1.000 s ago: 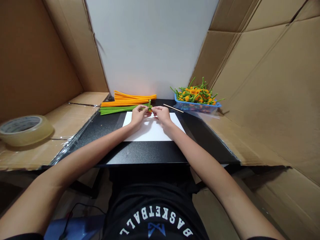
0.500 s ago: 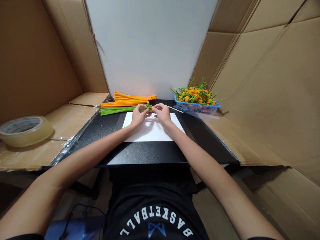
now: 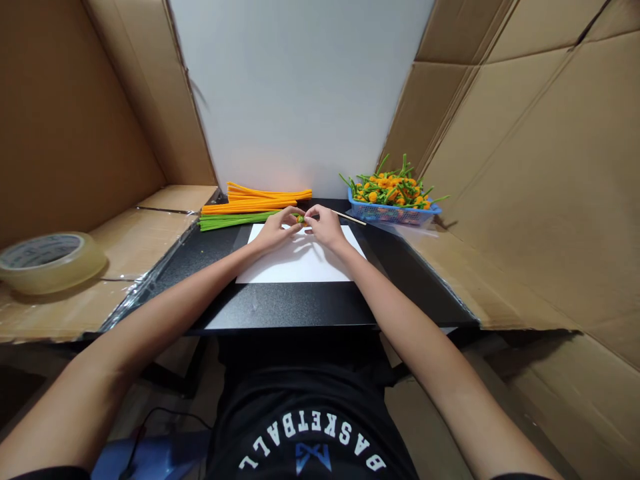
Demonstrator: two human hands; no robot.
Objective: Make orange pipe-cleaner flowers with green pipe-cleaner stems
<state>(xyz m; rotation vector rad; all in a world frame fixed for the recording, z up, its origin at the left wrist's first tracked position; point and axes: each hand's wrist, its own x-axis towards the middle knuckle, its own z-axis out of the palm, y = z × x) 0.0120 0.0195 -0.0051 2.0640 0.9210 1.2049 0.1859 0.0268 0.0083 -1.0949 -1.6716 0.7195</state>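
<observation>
A small orange and green pipe-cleaner piece (image 3: 301, 219) is pinched between my two hands, above a white sheet of paper (image 3: 295, 270). My left hand (image 3: 277, 227) grips it from the left with bent fingers. From the right, my right hand (image 3: 325, 225) holds it between thumb and fingertips. Fingers cover most of the piece, so its full shape is hidden. Just behind my left hand lie green pipe cleaners (image 3: 235, 221) and orange pipe cleaners (image 3: 265, 195) in bundles. A thin stick (image 3: 353, 219) rests behind my right hand.
A blue basket (image 3: 390, 213) full of orange and green pipe-cleaner pieces stands at the back right of the black table (image 3: 295, 307). On the cardboard at left lies a large roll of clear tape (image 3: 55, 263). Cardboard walls (image 3: 550, 167) rise on both sides.
The piece has turned in my fingers: the green part that stuck up is now lower and more hidden. The paper has shifted slightly to the left.
</observation>
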